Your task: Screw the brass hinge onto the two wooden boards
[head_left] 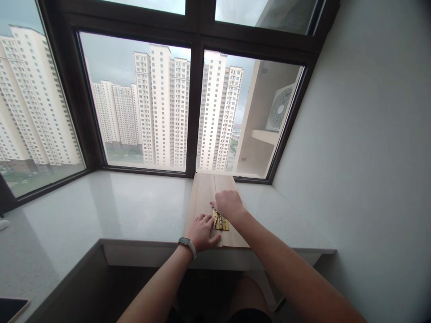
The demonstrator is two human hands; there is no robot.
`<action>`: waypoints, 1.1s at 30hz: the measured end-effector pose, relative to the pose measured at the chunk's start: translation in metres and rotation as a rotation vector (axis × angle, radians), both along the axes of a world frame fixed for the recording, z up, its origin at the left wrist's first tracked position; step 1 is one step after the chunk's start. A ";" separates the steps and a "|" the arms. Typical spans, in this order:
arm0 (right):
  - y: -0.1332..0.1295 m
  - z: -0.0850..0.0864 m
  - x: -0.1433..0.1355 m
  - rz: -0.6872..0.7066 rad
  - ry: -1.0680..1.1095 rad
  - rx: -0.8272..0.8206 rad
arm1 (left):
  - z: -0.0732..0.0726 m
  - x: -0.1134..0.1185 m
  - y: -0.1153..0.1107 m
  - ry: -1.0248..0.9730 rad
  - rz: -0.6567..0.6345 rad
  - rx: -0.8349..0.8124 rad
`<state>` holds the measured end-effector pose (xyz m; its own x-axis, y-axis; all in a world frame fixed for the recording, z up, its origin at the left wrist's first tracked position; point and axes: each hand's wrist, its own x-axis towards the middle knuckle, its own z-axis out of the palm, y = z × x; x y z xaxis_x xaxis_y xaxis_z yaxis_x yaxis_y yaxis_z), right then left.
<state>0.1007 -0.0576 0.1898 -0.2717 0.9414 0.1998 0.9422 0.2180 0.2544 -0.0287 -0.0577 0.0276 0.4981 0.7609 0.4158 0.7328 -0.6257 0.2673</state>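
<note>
Two pale wooden boards [202, 193] lie side by side on the white sill, their seam running away from me. Across that seam, near the front end, sits a gold-coloured hinge [222, 223]. My left hand [202, 231], with a watch on its wrist, rests flat on the left board, fingers spread and touching the hinge's left side. Just beyond the hinge, my right hand [229, 202] is closed in a fist over the boards. A small dark metal tip shows below its fingers; the rest of what it grips is hidden.
The white sill [148, 206] extends to both sides and ends at a front edge above my legs. Dark window frames [195, 112] stand behind the boards. A white wall [370, 134] rises at right. A dark flat object [11, 307] lies at lower left.
</note>
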 end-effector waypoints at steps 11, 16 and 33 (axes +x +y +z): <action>0.021 -0.008 -0.008 -0.276 0.108 -0.134 | 0.002 0.001 -0.001 0.006 0.005 -0.022; 0.016 -0.010 0.006 0.078 -0.044 -0.075 | -0.001 0.000 0.000 0.013 0.012 -0.030; 0.007 -0.006 0.001 -0.074 0.032 -0.051 | 0.000 0.000 -0.001 -0.010 -0.002 -0.006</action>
